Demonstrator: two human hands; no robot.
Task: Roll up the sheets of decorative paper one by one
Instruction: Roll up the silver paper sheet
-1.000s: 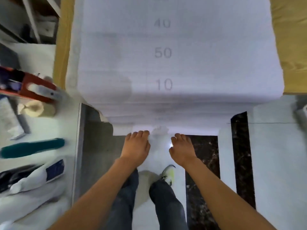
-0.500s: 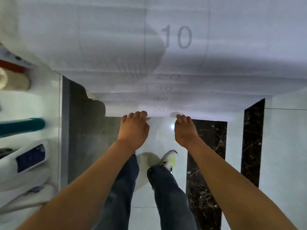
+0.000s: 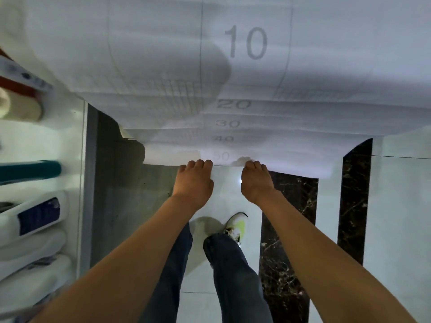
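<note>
Paper: a white sheet of decorative paper [image 3: 163, 54] fills the upper part of the view and hangs down toward the person; it is printed with a fine grid and grey numbers 10, 20, 30, 40, 50 running down to its lower edge
Floor: pale tiles [image 3: 396, 217] with dark marbled strips [image 3: 286, 229] lie below the paper's lower edge
Shelf: to the left of the paper, a white surface [image 3: 35, 141] carries blurred items, among them a teal roll [image 3: 30, 171] and a white pack with a blue label [image 3: 35, 217]
Legs: blue jeans [image 3: 233, 276] and a white and yellow-green shoe [image 3: 238, 227] stand on the floor below the paper
Left hand: the left hand [image 3: 193, 180] grips the paper's lower edge left of the 50, fingers curled over it
Right hand: the right hand [image 3: 255, 180] grips the same edge just right of the 50, fingers curled over it, near the left hand but apart
</note>
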